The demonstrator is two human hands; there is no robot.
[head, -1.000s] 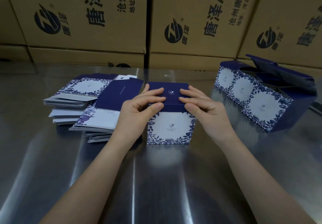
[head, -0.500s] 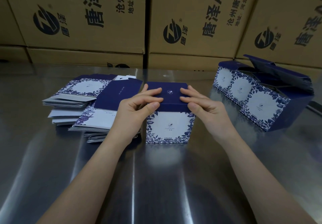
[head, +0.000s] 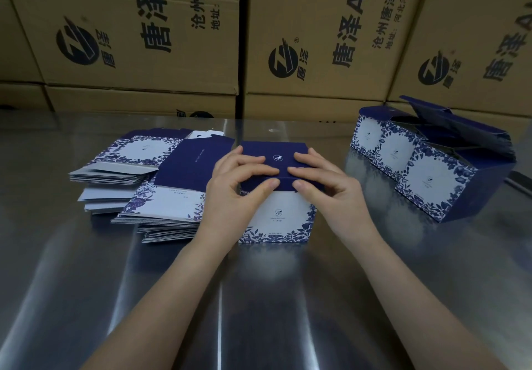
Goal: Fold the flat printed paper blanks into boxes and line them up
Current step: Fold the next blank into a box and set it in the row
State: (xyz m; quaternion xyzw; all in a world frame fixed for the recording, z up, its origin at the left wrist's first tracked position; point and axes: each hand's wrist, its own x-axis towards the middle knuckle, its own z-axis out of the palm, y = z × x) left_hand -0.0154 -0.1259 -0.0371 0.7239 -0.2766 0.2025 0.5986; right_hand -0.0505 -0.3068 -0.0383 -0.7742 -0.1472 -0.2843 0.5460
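Head view: a folded box (head: pixel 277 220) stands upright on the steel tabletop (head: pixel 259 306), straight ahead of the person, its white face with the blue leaf border turned toward the camera. Its dark blue lid (head: pixel 276 153) is down over the top. Both hands grip the lid's front edge. The left hand (head: pixel 239 194) has its fingers curled over the top of the lid and its thumb pressed on the front flap. The right hand (head: pixel 328 191) does the same from the other side, and the fingertips of the two nearly meet at the middle.

Just left of the box lie loose piles of flat blanks (head: pixel 149 185), fanned and overlapping; the left wrist covers the edge of the nearest pile. To the right, well apart from the held box, a row of boxes (head: pixel 417 173) stands side by side and touching, lids up. Brown cartons (head: pixel 316 38) with black print are stacked behind the tabletop.
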